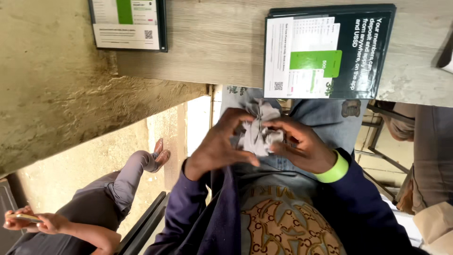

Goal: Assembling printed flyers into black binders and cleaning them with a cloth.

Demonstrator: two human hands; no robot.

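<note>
Both hands, left hand [219, 146] and right hand [302, 146], pinch closed on the crumpled grey cloth [258, 134] at frame centre, flanking it at 9 and 3 o'clock; light, soft, best gripped by bunched folds.

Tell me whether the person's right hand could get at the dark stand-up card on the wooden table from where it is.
Probably yes. The right hand is pinching the crumpled grey tissue together with the left hand, close below the dark card on the table; nothing lies between, though it would have to release the tissue.
</note>
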